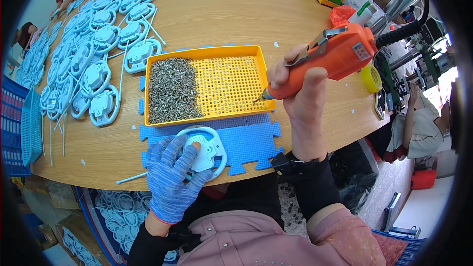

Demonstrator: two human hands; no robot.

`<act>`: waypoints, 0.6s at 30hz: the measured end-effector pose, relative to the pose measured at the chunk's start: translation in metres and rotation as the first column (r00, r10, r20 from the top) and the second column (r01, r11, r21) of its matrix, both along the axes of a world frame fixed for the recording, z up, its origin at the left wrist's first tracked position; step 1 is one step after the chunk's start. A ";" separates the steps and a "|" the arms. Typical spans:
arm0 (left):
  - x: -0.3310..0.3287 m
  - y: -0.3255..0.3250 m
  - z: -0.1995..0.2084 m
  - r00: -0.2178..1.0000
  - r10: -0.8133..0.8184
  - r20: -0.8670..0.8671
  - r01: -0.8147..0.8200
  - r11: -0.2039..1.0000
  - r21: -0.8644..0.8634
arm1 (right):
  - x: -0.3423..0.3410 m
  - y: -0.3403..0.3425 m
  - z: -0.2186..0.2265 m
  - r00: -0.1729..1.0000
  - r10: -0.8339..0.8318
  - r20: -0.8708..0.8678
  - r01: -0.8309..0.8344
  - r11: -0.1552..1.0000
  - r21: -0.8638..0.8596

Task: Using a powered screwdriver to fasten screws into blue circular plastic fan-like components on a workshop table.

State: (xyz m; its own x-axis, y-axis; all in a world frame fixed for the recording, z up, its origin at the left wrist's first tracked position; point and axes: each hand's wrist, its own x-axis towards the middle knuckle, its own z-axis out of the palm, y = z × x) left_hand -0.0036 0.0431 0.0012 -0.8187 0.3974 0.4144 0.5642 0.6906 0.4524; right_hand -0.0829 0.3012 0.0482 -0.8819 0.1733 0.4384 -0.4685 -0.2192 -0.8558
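Note:
My left hand [172,180], in a blue knitted glove with a bare thumb tip, is closed on a light blue plastic toy steering wheel [211,149]. The wheel lies on a blue foam mat [251,140] near the table's front edge, and a thin rod sticks out to its left. My bare right hand [306,101] grips an orange electric screwdriver [340,56]. Its bit points down at the right end of a yellow tray [209,52] with a floor full of small holes. Loose screws [171,88] heap up in the tray's left half.
Many similar steering wheels [103,37] cover the table's left side. Blue baskets [30,125] stand at the left edge. To the right lie a roll of yellow tape [370,78] and a red plastic bag [341,16]. A cable [401,32] trails from the screwdriver. Other people sit around the table.

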 end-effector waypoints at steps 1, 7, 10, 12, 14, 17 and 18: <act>0.000 0.001 0.000 1.000 -0.002 0.001 0.002 1.000 0.003 | 0.000 0.001 -0.001 1.000 0.004 -0.002 -0.004 1.000 0.005; 0.000 0.003 0.002 1.000 0.019 -0.016 -0.019 1.000 -0.001 | -0.002 0.000 -0.002 1.000 0.018 -0.020 -0.018 1.000 0.009; 0.000 0.006 0.003 1.000 0.002 -0.015 -0.001 1.000 0.023 | -0.001 -0.001 0.000 0.999 0.041 -0.025 -0.040 0.999 0.021; 0.000 0.004 0.002 1.000 -0.008 0.004 0.008 1.000 0.025 | 0.000 -0.003 0.001 0.999 0.031 -0.011 -0.031 0.998 0.047; 0.000 0.004 0.001 1.000 -0.002 0.009 0.002 1.000 0.028 | 0.003 -0.006 0.006 1.000 0.024 0.003 -0.024 0.997 0.072; 0.000 0.007 0.008 1.000 0.009 0.011 -0.009 1.000 0.017 | 0.016 -0.012 0.032 0.999 0.018 -0.049 -0.016 0.999 0.033; -0.002 0.009 0.009 1.000 0.003 0.011 -0.003 1.000 0.009 | 0.021 -0.016 0.039 0.995 0.071 -0.076 -0.072 0.997 -0.005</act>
State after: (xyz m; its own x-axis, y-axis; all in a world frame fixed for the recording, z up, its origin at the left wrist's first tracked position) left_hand -0.0054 0.0516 0.0098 -0.8246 0.3908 0.4090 0.5568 0.6882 0.4651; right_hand -0.0617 0.2848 0.0877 -0.8566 0.1144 0.5032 -0.5146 -0.2609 -0.8168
